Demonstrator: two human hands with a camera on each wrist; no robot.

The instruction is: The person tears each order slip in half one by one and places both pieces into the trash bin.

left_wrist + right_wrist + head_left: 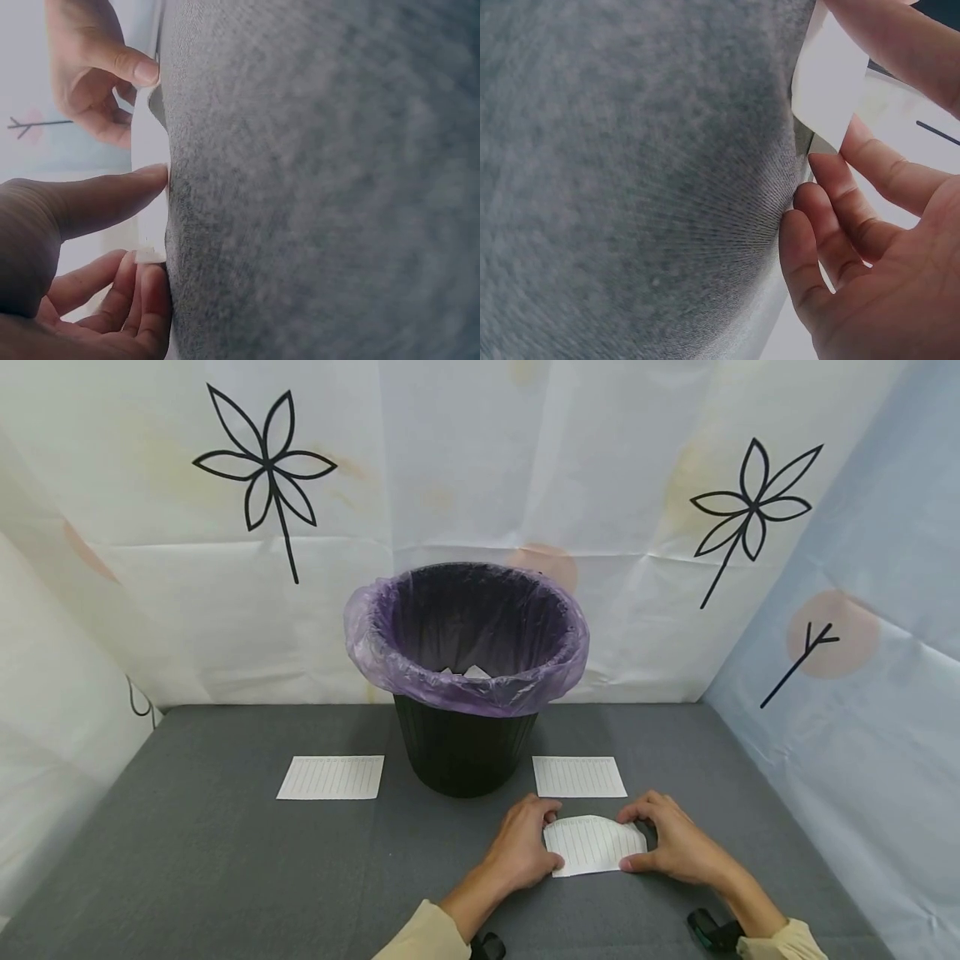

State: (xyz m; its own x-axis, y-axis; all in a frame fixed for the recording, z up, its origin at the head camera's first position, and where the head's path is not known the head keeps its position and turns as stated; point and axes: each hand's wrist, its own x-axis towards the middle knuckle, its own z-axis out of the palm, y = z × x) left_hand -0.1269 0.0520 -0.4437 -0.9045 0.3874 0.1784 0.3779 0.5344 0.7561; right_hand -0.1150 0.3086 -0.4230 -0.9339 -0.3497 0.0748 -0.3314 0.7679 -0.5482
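Observation:
A small lined sheet of paper [595, 845] bows slightly upward on the grey table, in front of the bin. My left hand [522, 843] grips its left side, thumb at the near corner and fingers at the far one. On the opposite side, my right hand [673, 845] holds the sheet between thumb and index finger. In the left wrist view the sheet [152, 202] curves up off the cloth, with the left thumb on its edge. The right wrist view has the sheet [829, 79] between the right thumb and index finger, the other fingers resting on the cloth.
A black bin [465, 747] with a purple plastic liner [367, 627] stands at the back middle, pieces of white paper [475, 672] inside. Flat lined sheets lie left [331, 777] and right [579, 777] of it. Printed fabric walls [465, 460] enclose the table.

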